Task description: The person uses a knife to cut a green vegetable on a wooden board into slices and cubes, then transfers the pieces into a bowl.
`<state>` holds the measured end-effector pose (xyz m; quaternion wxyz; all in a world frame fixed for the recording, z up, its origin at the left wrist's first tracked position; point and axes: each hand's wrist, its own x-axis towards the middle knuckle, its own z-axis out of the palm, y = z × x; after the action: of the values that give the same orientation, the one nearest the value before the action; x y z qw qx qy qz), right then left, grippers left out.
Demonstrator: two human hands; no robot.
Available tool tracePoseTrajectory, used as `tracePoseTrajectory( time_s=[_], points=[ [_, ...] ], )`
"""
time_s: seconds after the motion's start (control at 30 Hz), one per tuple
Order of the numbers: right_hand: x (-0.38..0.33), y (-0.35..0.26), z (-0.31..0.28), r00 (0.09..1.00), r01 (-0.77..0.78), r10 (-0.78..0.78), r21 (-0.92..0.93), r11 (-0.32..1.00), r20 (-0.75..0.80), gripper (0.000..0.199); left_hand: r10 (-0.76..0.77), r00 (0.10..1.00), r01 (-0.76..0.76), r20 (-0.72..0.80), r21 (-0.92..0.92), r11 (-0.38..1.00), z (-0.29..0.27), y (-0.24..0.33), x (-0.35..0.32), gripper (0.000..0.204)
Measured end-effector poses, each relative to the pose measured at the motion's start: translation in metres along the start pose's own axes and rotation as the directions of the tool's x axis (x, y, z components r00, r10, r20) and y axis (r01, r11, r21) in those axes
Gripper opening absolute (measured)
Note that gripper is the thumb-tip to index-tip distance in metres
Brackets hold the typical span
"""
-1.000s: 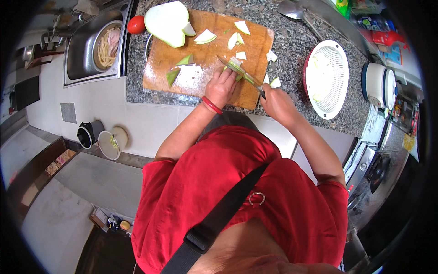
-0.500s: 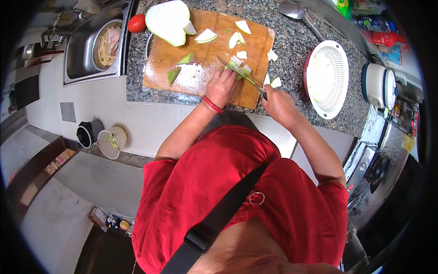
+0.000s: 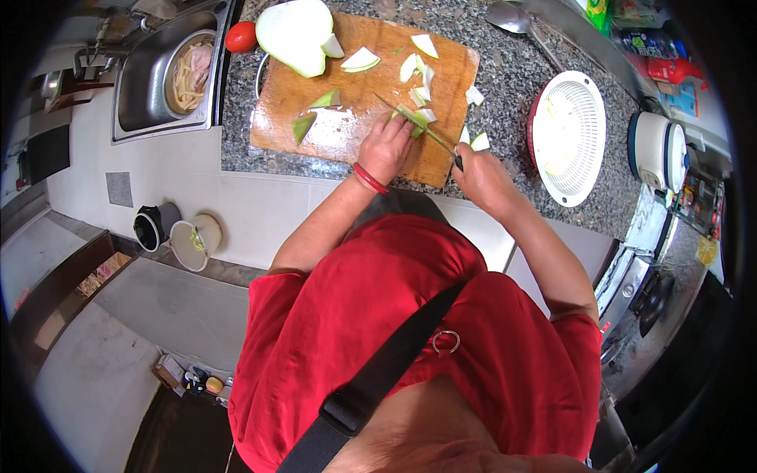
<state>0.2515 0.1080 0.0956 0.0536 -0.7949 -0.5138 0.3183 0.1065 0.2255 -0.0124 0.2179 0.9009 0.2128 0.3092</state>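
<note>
On a wooden cutting board (image 3: 276,130), my left hand (image 3: 383,147) has its fingers bent over a piece of pale-green gourd (image 3: 417,132), which they partly hide. My right hand (image 3: 482,175) is wrapped round the handle of a knife (image 3: 423,128). Its blade slants across the gourd, right beside my left fingertips. Cut bits (image 3: 420,94) lie just beyond the blade. A large cut gourd (image 3: 296,38), white inside, rests on the board's far left corner. Green-skinned wedges (image 3: 303,127) sit left of my left hand, and white slices (image 3: 361,60) lie farther back.
A white colander (image 3: 593,134) in a red basin stands on the counter at right, near a rice cooker (image 3: 657,150). Beyond the board lies a large metal spoon (image 3: 506,17). At left are a tomato (image 3: 240,36) and a sink (image 3: 140,106) holding a bowl of pale strips.
The cut bits past the blade have spread apart and toppled to the far side. My hands and the knife stay almost in the same place; the whole view has shifted slightly.
</note>
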Motion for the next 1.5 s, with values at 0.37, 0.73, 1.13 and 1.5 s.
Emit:
tracePoseTrajectory(
  time_s=[0.37,0.73,1.13,1.5],
  points=[
    [0.043,0.026,0.040,0.997,-0.001,0.006,0.057,0.998,-0.083,0.026,-0.020,1.000,0.020,-0.002,-0.017,1.000,0.002,0.003,0.000,0.027],
    [0.000,0.006,0.010,1.000,0.009,-0.009,-0.042,0.999,0.003,0.029,-0.013,1.000,0.013,-0.016,-0.028,1.000,0.002,0.001,-0.002,0.026],
    [0.004,0.004,0.009,0.999,-0.035,0.035,0.004,0.999,0.006,0.028,0.004,1.000,-0.004,-0.028,-0.017,1.000,0.001,0.000,0.001,0.024],
    [0.036,0.019,0.043,0.997,-0.048,0.048,-0.009,0.999,-0.062,0.031,0.017,0.999,-0.018,-0.051,-0.022,1.000,0.004,0.000,0.000,0.023]
  ],
)
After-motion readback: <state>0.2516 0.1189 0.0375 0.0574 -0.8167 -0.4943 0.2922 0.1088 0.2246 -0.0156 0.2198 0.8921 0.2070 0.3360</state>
